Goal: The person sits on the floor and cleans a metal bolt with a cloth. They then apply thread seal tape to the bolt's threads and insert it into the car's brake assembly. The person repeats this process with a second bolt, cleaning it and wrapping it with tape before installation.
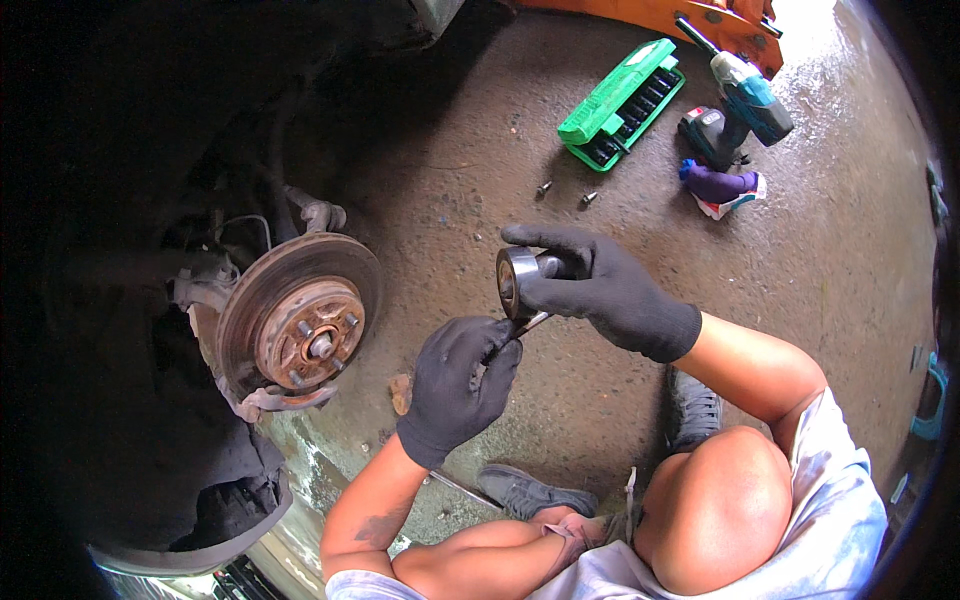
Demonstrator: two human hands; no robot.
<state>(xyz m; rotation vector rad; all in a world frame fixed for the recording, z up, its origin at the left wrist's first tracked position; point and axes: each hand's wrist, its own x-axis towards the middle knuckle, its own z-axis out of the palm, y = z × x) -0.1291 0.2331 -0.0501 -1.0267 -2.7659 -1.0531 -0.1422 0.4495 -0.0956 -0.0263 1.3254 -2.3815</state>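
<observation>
My right hand (610, 290), in a black glove, grips a short, dark metal cylinder (517, 280) with a round open end facing left; thumb and fingers press on its side. Just below, my gloved left hand (462, 380) pinches a slim metal rod (533, 323), whose end lies close under the cylinder. Whether the rod and cylinder are joined, I cannot tell. Both hands are close together, above the floor and in front of my knees. Left of them stands a rusty brake disc (300, 320) on its hub, with wheel studs showing.
Beyond my hands lies an open green socket case (620, 105) with black sockets. Two bolts (589, 199) rest near it. A cordless impact wrench (750, 100) stands at the far right beside a purple cloth (718, 183). An orange metal frame (690, 25) is at the back.
</observation>
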